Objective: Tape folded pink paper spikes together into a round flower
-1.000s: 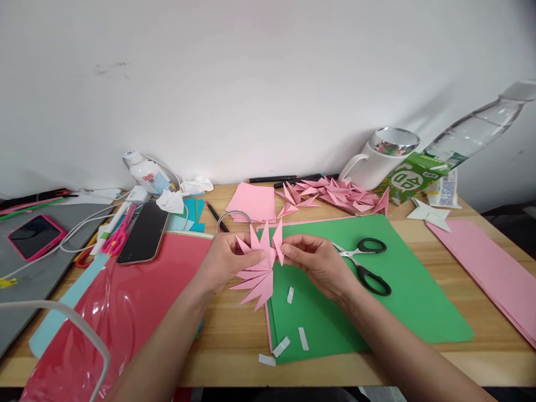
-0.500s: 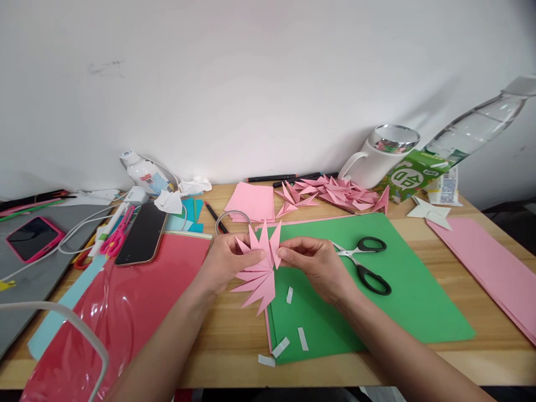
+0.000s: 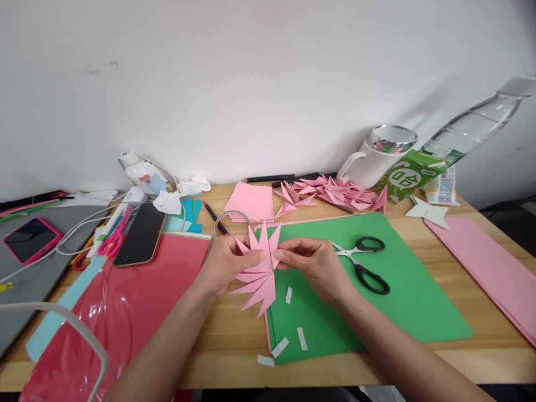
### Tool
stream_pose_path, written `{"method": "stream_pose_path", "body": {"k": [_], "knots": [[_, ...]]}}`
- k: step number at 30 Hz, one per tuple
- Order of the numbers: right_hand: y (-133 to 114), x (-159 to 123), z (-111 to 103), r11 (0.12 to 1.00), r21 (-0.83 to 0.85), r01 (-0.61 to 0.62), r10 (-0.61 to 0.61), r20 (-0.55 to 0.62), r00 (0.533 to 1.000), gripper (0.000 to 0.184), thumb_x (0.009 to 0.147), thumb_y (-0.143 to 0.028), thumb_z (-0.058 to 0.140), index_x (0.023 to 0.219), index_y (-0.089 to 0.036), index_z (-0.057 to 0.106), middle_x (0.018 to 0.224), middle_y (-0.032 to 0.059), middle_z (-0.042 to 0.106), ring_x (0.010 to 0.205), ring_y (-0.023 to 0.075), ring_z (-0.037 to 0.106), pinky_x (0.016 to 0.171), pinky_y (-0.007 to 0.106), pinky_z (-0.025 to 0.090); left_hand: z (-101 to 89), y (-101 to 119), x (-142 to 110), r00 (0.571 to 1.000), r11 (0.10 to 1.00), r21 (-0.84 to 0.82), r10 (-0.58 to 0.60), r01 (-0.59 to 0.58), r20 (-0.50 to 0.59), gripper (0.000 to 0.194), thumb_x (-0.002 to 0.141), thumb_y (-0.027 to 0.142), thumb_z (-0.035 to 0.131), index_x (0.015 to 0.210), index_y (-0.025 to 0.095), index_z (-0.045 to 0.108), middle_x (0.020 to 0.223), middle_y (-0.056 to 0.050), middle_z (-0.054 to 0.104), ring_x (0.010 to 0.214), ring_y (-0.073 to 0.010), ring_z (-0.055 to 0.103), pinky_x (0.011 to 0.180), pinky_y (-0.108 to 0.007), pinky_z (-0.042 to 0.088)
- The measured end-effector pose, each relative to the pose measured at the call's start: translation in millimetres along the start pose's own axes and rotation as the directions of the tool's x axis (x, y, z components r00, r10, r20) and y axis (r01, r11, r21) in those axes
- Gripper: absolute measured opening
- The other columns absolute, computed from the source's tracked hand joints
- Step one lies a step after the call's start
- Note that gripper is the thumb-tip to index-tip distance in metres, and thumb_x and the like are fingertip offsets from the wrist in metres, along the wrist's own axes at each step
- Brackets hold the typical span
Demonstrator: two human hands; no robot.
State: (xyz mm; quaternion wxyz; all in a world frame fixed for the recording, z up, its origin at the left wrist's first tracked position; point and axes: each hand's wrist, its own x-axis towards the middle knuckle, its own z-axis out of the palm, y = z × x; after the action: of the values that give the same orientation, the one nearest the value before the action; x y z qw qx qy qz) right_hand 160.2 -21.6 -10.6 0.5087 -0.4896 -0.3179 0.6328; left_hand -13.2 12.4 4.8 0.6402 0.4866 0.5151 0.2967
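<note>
Between my hands is a half-round fan of folded pink paper points, an origami piece (image 3: 256,274) with creases meeting at its right side. My left hand (image 3: 224,262) pinches it from the left, thumb across the front. At its upper right, my right hand (image 3: 310,262) grips the last folded point between thumb and fingers. Below and to the right lies a stack of green paper (image 3: 335,318) with black-handled scissors (image 3: 360,259) on it. Several small white strips (image 3: 302,338) are scattered near its left edge. A heap of pink folded pieces (image 3: 341,192) lies behind.
Pink paper squares (image 3: 251,201) sit at the back near dark pens (image 3: 270,179). A white mug (image 3: 368,159), green box (image 3: 408,176) and leaning clear bottle (image 3: 473,131) stand back right. Leftward are a phone (image 3: 140,234), red sheet (image 3: 138,301), pink scissors (image 3: 117,231) and a cable (image 3: 79,318).
The pink point at my right fingertips now sits closer against the rest of the fan. Both hands have hardly moved; the view has shifted very slightly.
</note>
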Motion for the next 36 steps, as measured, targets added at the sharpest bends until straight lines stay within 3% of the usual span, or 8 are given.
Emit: {"method": "stream_pose_path", "body": {"k": [19,24,29,36], "knots": [[-0.7,-1.3,1.3,0.999,-0.016,0.033,-0.033,-0.021,0.999,0.032,0.042,-0.036,0.089,0.059,-0.017,0.069,0.058,0.0007,0.068,0.051,0.0128,0.062,0.055,0.027,0.056,1.4,-0.1,-2.0,1.000,1.000,-0.031,-0.006,0.006,0.020,0.029,0.055,0.030,0.082,0.062,0.012,0.061,0.052,0.003,0.056,0.046,-0.0066,0.046,0.044,-0.018,0.034],[0.7,-0.9,0.7,0.999,0.012,0.046,-0.046,0.011,0.999,0.037,0.047,-0.034,0.088,0.076,-0.018,0.072,0.063,0.0008,0.071,0.054,0.0131,0.063,0.058,0.028,0.056,2.6,0.1,-2.2,0.999,0.997,-0.074,-0.026,0.028,0.031,0.030,0.054,0.030,0.082,0.069,0.011,0.065,0.059,0.000,0.063,0.051,-0.0098,0.053,0.048,-0.020,0.038],[2.8,-1.7,2.1,0.991,-0.048,0.125,-0.125,0.006,0.992,0.024,0.051,-0.035,0.086,0.064,-0.018,0.073,0.063,0.0012,0.070,0.054,0.0133,0.060,0.059,0.029,0.056,4.3,3.0,-3.0,0.998,0.993,-0.101,-0.061,0.064,0.029,0.031,0.049,0.032,0.084,0.060,0.010,0.065,0.054,0.000,0.062,0.048,-0.0092,0.051,0.047,-0.020,0.038],[3.4,-3.3,4.5,0.974,-0.056,0.219,-0.220,-0.016,0.975,0.021,0.053,-0.036,0.084,0.063,-0.022,0.073,0.066,-0.0002,0.067,0.056,0.0131,0.058,0.059,0.029,0.056,6.6,4.0,-3.7,0.998,0.990,-0.134,-0.033,0.039,0.048,0.028,0.052,0.032,0.082,0.059,0.011,0.066,0.055,0.000,0.062,0.049,-0.0086,0.050,0.048,-0.020,0.036]]}}
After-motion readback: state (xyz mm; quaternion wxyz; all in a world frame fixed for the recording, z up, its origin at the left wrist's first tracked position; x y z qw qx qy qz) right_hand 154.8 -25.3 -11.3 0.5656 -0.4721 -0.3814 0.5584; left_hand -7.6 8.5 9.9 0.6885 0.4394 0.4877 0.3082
